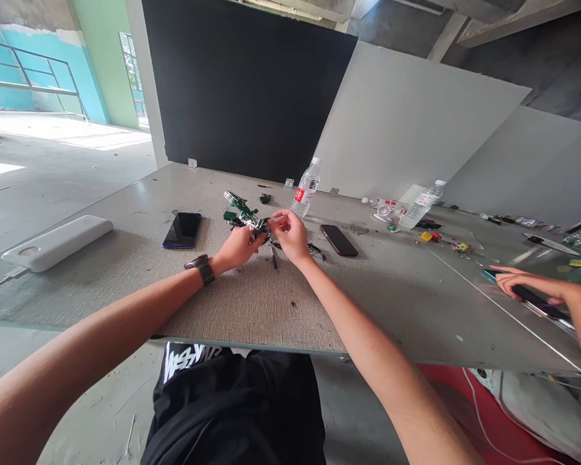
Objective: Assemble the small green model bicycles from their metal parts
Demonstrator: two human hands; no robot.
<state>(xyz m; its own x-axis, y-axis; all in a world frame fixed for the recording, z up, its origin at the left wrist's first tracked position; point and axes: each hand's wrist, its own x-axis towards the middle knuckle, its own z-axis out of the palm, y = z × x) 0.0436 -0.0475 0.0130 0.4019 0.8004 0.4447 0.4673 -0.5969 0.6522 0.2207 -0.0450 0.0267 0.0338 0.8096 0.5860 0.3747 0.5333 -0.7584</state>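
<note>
A tangled bundle of green, black and white wires (244,208) with a pale connector at its far end is between my hands, above the table. My left hand (238,248), with a dark watch on its wrist, is closed around the near end of the bundle. From the right, my right hand (293,237) pinches the bundle's dark near part; my fingers hide the exact spot. Just left of the wires lies a small green piece (230,216). A small black part (265,198) sits behind them. Below my fingers is a thin dark stick (274,258).
A dark phone (183,230) and a white power bank (58,242) lie left. Right are a water bottle (306,188), another phone (339,239) and a second bottle (422,205). Another person's hand (527,284) touches a phone at far right. Upright panels (252,90) border the table.
</note>
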